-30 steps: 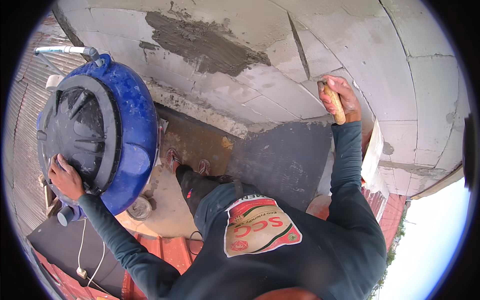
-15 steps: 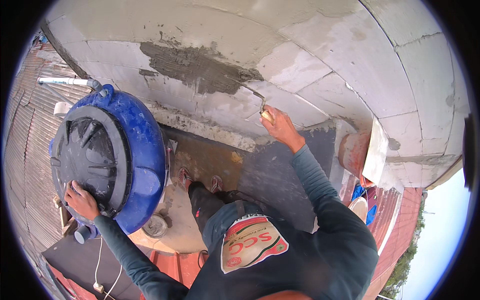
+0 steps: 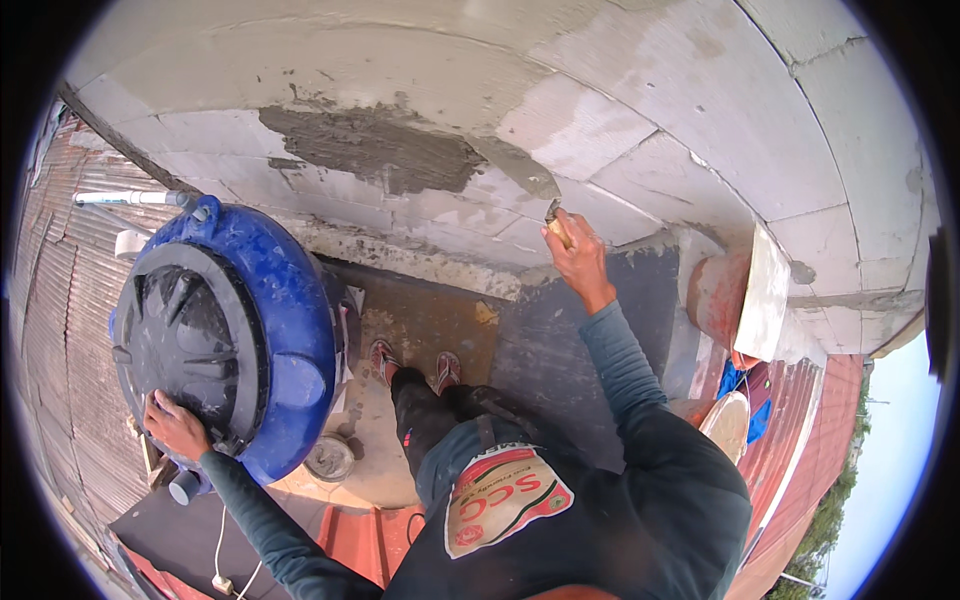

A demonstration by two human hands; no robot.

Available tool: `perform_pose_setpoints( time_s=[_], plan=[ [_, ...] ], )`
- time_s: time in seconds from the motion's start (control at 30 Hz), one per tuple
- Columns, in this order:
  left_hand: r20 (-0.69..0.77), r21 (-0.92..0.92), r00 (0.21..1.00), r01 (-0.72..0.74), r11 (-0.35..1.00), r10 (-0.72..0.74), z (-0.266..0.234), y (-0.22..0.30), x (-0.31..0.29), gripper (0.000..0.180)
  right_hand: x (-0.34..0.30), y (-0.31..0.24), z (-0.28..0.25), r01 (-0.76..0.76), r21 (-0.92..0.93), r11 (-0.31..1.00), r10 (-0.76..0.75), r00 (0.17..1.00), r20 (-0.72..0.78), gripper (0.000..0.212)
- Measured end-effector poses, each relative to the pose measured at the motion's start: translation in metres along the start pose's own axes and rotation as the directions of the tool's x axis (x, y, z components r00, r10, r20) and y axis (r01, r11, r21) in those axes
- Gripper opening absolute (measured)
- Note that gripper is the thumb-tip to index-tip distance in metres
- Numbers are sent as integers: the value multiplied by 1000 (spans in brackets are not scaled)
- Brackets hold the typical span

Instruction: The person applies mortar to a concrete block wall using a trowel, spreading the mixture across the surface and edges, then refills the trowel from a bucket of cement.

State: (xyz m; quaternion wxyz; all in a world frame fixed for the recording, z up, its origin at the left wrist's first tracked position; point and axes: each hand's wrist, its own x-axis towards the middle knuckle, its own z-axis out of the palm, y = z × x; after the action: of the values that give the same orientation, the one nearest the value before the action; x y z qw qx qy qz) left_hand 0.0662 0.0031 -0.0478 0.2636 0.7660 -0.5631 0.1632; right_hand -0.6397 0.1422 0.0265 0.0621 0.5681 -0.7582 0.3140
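Observation:
My right hand (image 3: 580, 262) is closed around the wooden handle of a trowel (image 3: 522, 168). The trowel's blade lies against the block wall (image 3: 600, 120), at the right end of a dark patch of wet mortar (image 3: 370, 150). Over on the left, my left hand (image 3: 175, 425) rests with fingers spread on the black lid (image 3: 190, 330) of a blue water tank (image 3: 295, 330). Nothing is held in that hand.
A white pipe (image 3: 130, 198) runs from the tank's top beside a rusty corrugated roof (image 3: 90, 330). A round mortar container (image 3: 330, 457) sits by the tank's base. To the right stand a reddish bucket (image 3: 718, 290), a pale board (image 3: 762, 300) and another tub (image 3: 727, 425).
The trowel has turned so its blade shows broadside, and my right hand has shifted slightly right. My left hand stays on the lid. The whole view has moved a little.

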Motion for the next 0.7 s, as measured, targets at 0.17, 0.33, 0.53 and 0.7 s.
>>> perform_pose_setpoints(
  time_s=[0.17, 0.33, 0.53, 0.7],
  plan=[
    [12, 18, 1000, 27, 999, -27, 4, 1, -1, 43, -2, 17, -4, 170, -113, 979, -179, 980, -81, 32],
    [6, 36, 1000, 11, 999, -12, 3, 0, 0, 45, -4, 10, -5, 186, -80, 979, -170, 969, 179, 34],
    [-3, 12, 1000, 2, 1000, -2, 6, -6, 0, 44, 44, 7, -3, -206, 61, 977, 162, 890, 426, 40],
    [-12, -3, 1000, 2, 1000, -2, 7, -7, 0, 43, 55, 15, -20, -309, 200, 930, 190, 869, 458, 40]
  ],
)
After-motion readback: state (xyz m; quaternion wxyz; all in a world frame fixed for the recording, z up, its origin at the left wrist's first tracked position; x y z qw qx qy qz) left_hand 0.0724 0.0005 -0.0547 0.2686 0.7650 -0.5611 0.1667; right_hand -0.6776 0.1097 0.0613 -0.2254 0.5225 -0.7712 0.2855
